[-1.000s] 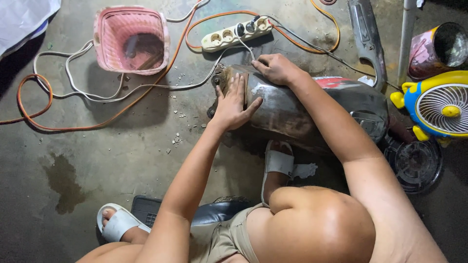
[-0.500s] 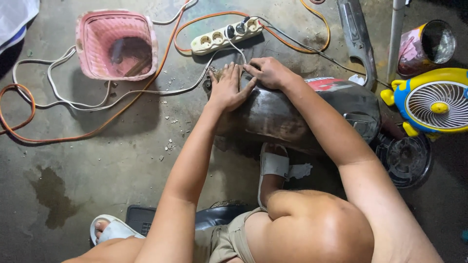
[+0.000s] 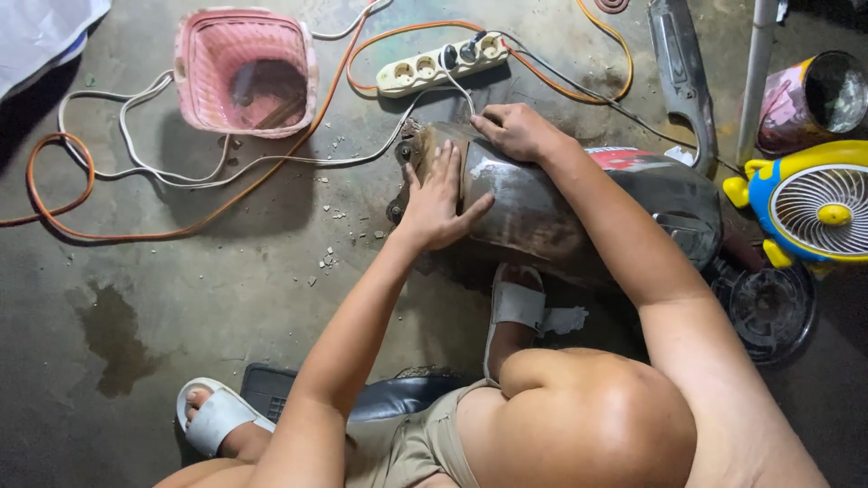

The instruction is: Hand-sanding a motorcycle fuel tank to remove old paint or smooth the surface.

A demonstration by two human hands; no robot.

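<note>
While both palms press flat on the dusty metal housing (image 3: 542,212), neither hand is clenched: the left hand (image 3: 440,201) lies spread over its near end, fingers open, and the right hand (image 3: 515,129) cups the far upper edge, loosely curled on it. Lying on its side on the concrete floor (image 3: 181,298), the housing rests just ahead of the person's sandalled foot (image 3: 517,303). Just beyond the right hand lies a power strip (image 3: 438,63) with an orange cable (image 3: 163,230). With only palm pressure, the rounded shell could roll or slide, snagging those cords.
</note>
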